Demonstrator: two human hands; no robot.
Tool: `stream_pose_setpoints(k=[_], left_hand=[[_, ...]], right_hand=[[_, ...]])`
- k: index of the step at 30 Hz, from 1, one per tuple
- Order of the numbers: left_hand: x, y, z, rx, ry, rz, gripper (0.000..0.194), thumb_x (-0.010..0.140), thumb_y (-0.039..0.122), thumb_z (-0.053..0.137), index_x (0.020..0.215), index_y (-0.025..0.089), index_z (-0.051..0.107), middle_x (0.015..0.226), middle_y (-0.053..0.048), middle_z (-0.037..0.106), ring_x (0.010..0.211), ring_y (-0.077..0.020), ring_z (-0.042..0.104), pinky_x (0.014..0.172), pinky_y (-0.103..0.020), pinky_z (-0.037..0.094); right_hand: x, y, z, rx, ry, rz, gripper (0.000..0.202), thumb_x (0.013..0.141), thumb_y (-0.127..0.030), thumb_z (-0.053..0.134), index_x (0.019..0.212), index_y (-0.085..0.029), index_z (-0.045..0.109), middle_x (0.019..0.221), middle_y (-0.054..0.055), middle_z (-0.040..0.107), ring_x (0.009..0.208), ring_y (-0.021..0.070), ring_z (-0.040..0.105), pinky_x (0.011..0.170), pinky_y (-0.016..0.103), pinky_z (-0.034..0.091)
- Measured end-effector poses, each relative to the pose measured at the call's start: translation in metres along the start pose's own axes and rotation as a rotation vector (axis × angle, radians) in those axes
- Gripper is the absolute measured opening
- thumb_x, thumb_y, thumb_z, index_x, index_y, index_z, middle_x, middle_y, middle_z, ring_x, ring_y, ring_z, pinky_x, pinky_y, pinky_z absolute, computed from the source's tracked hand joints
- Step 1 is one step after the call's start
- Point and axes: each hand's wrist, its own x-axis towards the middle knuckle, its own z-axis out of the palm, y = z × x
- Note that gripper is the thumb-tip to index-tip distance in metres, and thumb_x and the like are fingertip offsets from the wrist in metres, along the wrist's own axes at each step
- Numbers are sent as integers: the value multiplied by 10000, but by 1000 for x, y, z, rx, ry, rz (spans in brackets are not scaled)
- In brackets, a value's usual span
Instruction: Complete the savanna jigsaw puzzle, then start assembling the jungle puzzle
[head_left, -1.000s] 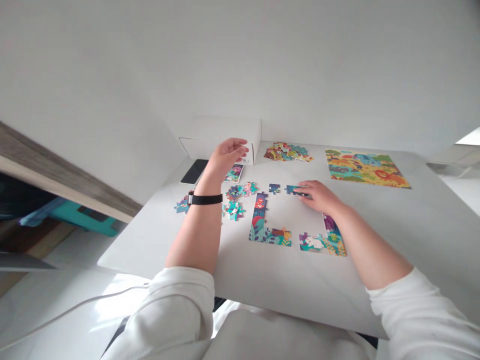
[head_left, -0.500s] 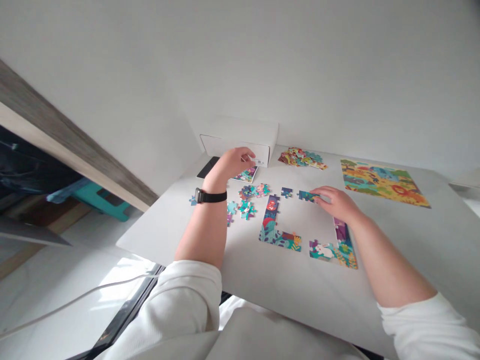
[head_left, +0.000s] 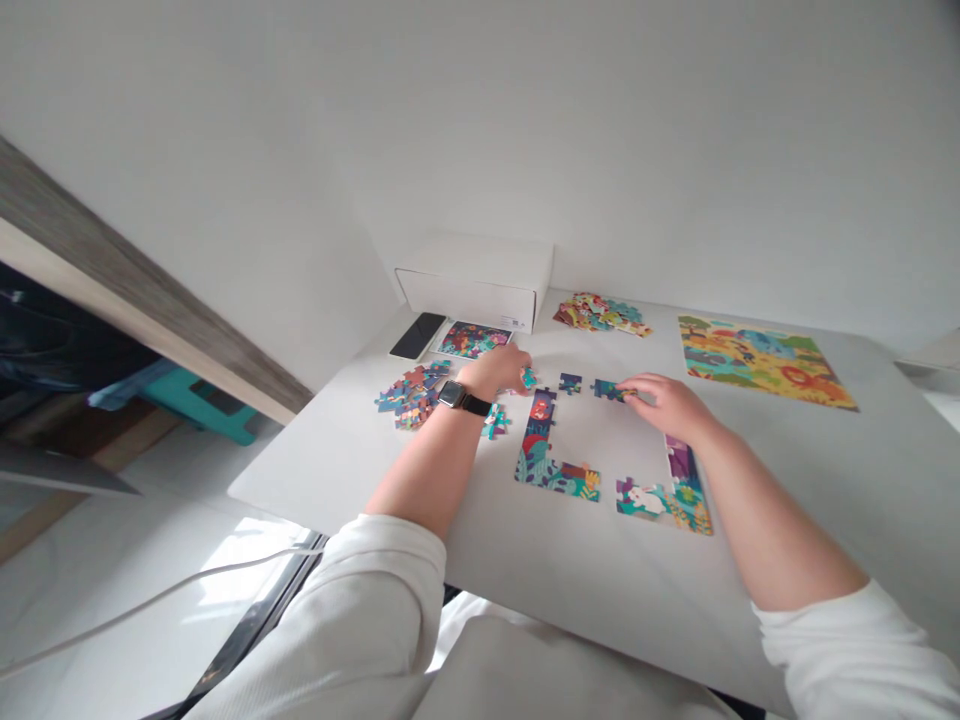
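Note:
My left hand (head_left: pixel 501 370), wearing a black-banded watch, bends down with curled fingers on a teal puzzle piece (head_left: pixel 529 378) at the frame's upper left. Fingertips of my right hand (head_left: pixel 667 405) pinch the right end of a dark blue joined strip of puzzle pieces (head_left: pixel 606 390) along the top. A single dark blue piece (head_left: pixel 570 383) lies between the hands. Below is a partly joined puzzle border: a left corner section (head_left: pixel 536 465) and a right corner section (head_left: pixel 660 502), apart from each other. A loose teal-and-white piece (head_left: pixel 495 422) sits beside my left wrist.
A pile of loose pieces (head_left: pixel 412 395) lies left of my left wrist. Behind are a phone (head_left: pixel 418 336), a picture card (head_left: pixel 474 339), a white box (head_left: pixel 469 298) and another heap of pieces (head_left: pixel 600 313). A finished yellow animal puzzle (head_left: pixel 765 360) lies at right.
My left hand has come down from in front of the white box to the loose pieces near the border, uncovering the picture card and pile. My right hand stays nearly still on the strip.

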Motion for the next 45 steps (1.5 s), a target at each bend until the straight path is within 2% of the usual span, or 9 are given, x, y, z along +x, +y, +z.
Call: stream_pose_setpoints(k=[6, 12, 18, 24, 27, 31, 34, 39, 45], left_hand=[[-3, -7, -9, -8, -113, -82, 529, 758, 206, 877, 1277, 241, 781, 1187, -75, 812, 1087, -257, 760, 895, -286, 564], [-9, -26, -20, -51, -225, -282, 603, 640, 162, 906, 1209, 333, 802, 1212, -34, 823, 1044, -281, 768, 868, -321, 577], [-11, -42, -20, -105, -73, -329, 507, 682, 130, 834, 1161, 296, 811, 1042, -50, 831, 960, -274, 758, 848, -321, 554], [-14, -55, -27, -116, -11, -287, 161, 663, 145, 784, 795, 237, 801, 815, -48, 768, 819, -252, 701, 767, -312, 481], [-22, -64, -39, -152, 73, -322, 32, 719, 205, 781, 743, 221, 767, 733, -42, 719, 709, -217, 633, 688, -315, 422], [-27, -65, -48, -167, 294, -295, 119, 825, 313, 727, 826, 205, 776, 737, -44, 709, 688, -195, 580, 663, -321, 384], [-23, -56, -43, -250, 241, -248, 157, 815, 349, 735, 831, 199, 778, 748, -34, 722, 687, -181, 574, 654, -310, 378], [-10, -45, -27, -226, 29, -191, 190, 746, 390, 800, 740, 201, 782, 669, -9, 688, 666, -170, 564, 655, -304, 386], [-8, -46, -23, -176, -1, -219, 346, 731, 361, 860, 1050, 227, 849, 995, -49, 822, 902, -223, 719, 772, -274, 490]], right_hand=[[0, 0, 0, 1, -27, 19, 284, 1004, -313, 604, 1171, -294, 834, 1203, 49, 831, 1107, 263, 788, 1010, 418, 619], [1, 0, 1, -3, -51, 33, 281, 991, -299, 616, 1159, -296, 840, 1193, 54, 837, 1095, 268, 793, 990, 414, 625], [0, 3, 2, -2, -65, 44, 290, 986, -308, 616, 1166, -284, 842, 1199, 67, 833, 1100, 277, 791, 999, 434, 622], [-1, 5, 2, -5, -61, 38, 295, 987, -315, 614, 1171, -284, 842, 1199, 68, 833, 1101, 279, 789, 1006, 439, 621], [-1, 5, 2, -7, -63, 34, 300, 993, -324, 606, 1174, -275, 840, 1202, 77, 831, 1100, 282, 790, 997, 442, 625], [0, 4, 2, -4, -60, 26, 290, 988, -317, 614, 1160, -274, 843, 1191, 78, 834, 1096, 281, 794, 986, 435, 632], [1, 0, -1, -9, -55, 28, 277, 980, -300, 625, 1148, -283, 844, 1181, 72, 837, 1091, 275, 796, 983, 431, 636], [4, -42, -28, 25, -27, -21, 287, 1006, -329, 632, 1221, -305, 821, 1242, 57, 821, 1149, 268, 777, 1046, 442, 614], [13, -112, -53, 97, -95, -172, 304, 1044, -364, 619, 1288, -326, 797, 1331, 37, 792, 1217, 249, 749, 1104, 412, 582]])
